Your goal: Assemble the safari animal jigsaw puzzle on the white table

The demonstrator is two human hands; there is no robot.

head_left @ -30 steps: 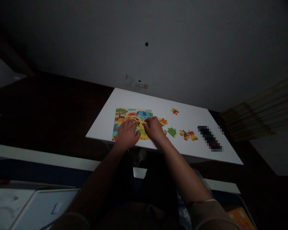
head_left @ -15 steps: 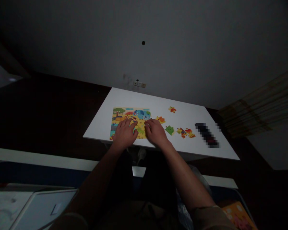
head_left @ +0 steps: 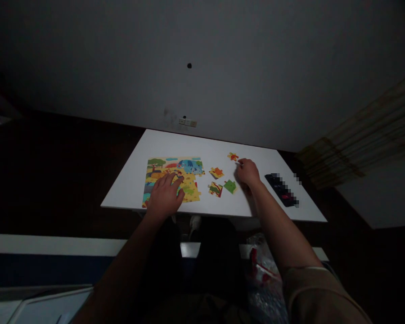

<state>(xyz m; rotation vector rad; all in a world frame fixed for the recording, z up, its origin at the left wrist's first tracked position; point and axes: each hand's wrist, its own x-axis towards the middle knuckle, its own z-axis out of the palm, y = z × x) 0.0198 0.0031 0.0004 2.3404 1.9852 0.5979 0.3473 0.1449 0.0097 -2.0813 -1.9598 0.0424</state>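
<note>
**Puzzle on table, both hands engaged**

Left hand (head_left: 164, 194): laid flat, fingers spread, palm down on puzzle (head_left: 171, 180); grasping nothing. Puzzle: partly assembled, flat near front left corner of table (head_left: 175, 141).

Right hand (head_left: 248, 173): reaching toward back edge, fingers curled beside far piece (head_left: 233, 156); contact or grasp cannot be told from this view.

Loose pieces between puzzle and right hand: orange piece (head_left: 217, 172), green piece (head_left: 230, 186), mixed piece (head_left: 215, 189) nearest front edge. All lying flat, apart from each other.

Dark object (head_left: 281, 190): blurred, near right edge of table, just beside right forearm.
</note>
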